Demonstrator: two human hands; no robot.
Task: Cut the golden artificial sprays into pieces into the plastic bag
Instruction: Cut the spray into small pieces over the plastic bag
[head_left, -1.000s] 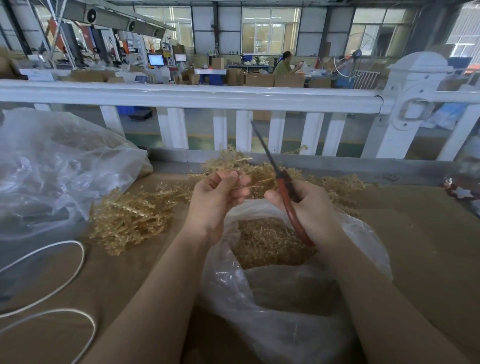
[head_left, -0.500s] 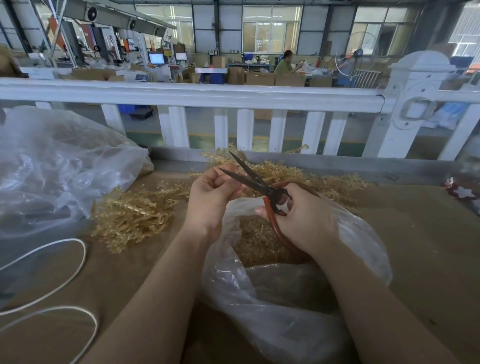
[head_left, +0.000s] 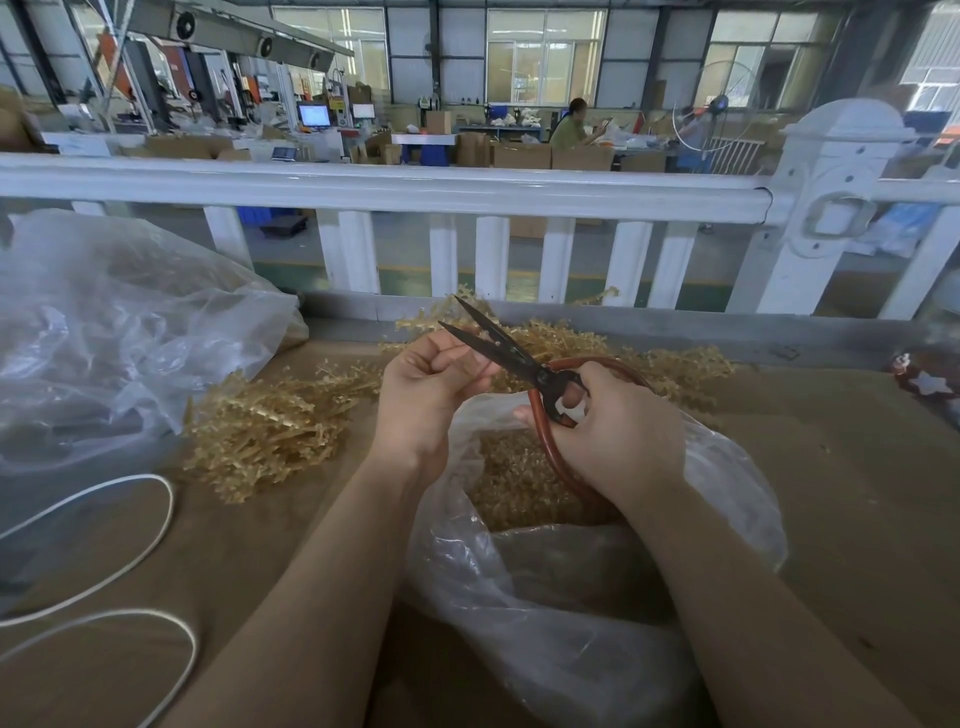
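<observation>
My right hand (head_left: 618, 431) is curled through the reddish-brown loop handles of the dark-bladed metal scissors (head_left: 519, 358), gripping them with the blades parted a little, tips pointing up and away toward the white railing (head_left: 363, 182). My left hand (head_left: 431, 384) is closed in a pinch just beside the blades; I judge it holds a thin golden stem, though the piece itself is too small for me to make out. The golden artificial sprays (head_left: 270, 431) lie heaped on the brown table (head_left: 857, 467) along its far edge and left of my hands, and cut bits already fill the clear plastic bag (head_left: 571, 597) under my hands near the near edge. I expect the sprays to be light, springy plastic, stiff at the stem and bristly at the tips, so I would hold them by the bare stem, close to the cut.
</observation>
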